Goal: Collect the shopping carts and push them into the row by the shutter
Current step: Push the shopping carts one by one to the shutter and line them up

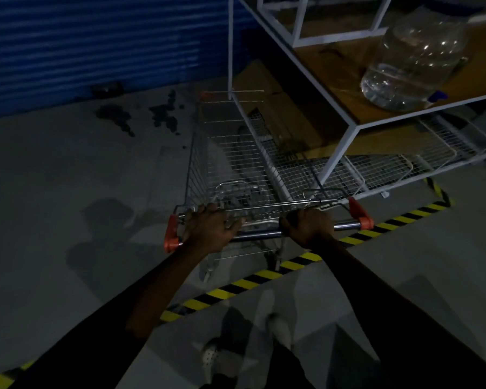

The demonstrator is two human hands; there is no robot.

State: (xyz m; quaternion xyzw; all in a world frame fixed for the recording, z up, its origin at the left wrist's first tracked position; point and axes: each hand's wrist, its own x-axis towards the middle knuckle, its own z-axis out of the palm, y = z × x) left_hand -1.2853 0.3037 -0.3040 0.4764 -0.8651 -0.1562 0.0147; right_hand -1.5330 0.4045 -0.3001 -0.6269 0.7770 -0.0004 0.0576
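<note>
Because a wide hold likely gave you steering leverage, your left grip point(212, 224) curled round the handle point(260, 234) near its left end, and your right grip point(306, 224) curled round it right of centre. Cart point(230, 153) sat nose toward the shutter point(82, 46), close beside the rack point(340, 161).

**Blue, Grey and a Stripe of Yellow**

The shutter point(82, 46) was deep blue, ribbed in fine horizontal lines. Below it the floor point(54, 178) was dull grey, blotched with near-black stains point(163, 119) close to the shutter's foot. A tape line point(264, 275) crossed the floor in slanted yellow and black stripes. The cart point(236, 153) was silver wire in a fine square grid. Its handle bar point(345, 226) was shiny chrome with orange-red end caps point(361, 213). The rack point(340, 155) had a white frame and an ochre-brown shelf board point(334, 68). The jug point(415, 60) on it was clear (glints of white light dotted it), with a blue cap point(438, 96). The shoes point(211, 357) were white, speckled with small dark holes.
</note>
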